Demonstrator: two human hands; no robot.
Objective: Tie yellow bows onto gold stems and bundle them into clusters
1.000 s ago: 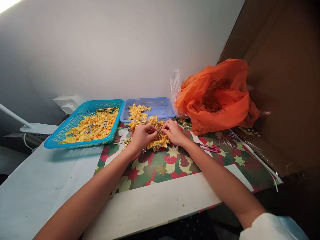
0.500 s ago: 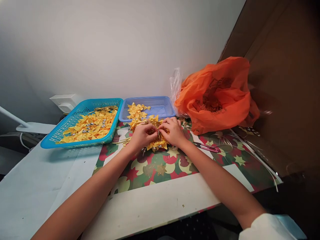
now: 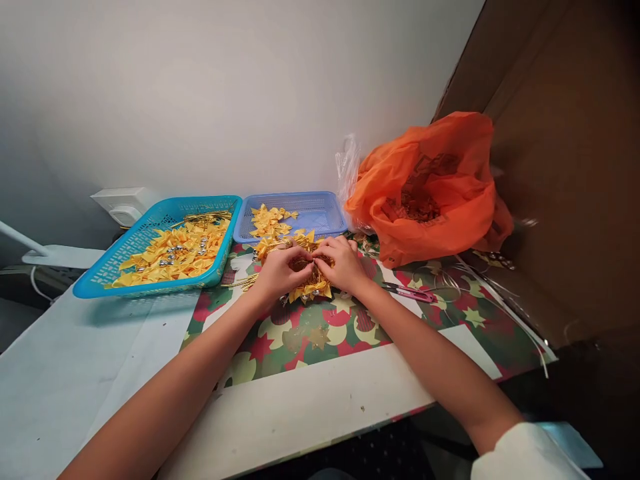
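My left hand [image 3: 281, 271] and my right hand [image 3: 343, 264] meet over a wreath of yellow ribbon bows [image 3: 311, 292] with gold tinsel and small silver bells. Thumb and finger of each are pinched together, nearly touching at the middle of the wreath. What lies between the fingertips is too small to make out. Thin gold twist ties [image 3: 242, 283] stick out on the table left of the wreath. Part of the wreath is hidden under both hands.
A teal basket [image 3: 83, 285] of yellow bows, silver bells and gold ties stands left. Behind the wreath is a blue basket [image 3: 327, 223] with several bows. An orange plastic bag [image 3: 455, 237] sits right, near pink-handled snips [image 3: 413, 293] and loose pale strips [image 3: 515, 321].
The view has shifted slightly, so everything appears a little further left. Both hands stay pinched over the wreath, their fingertips barely changed.
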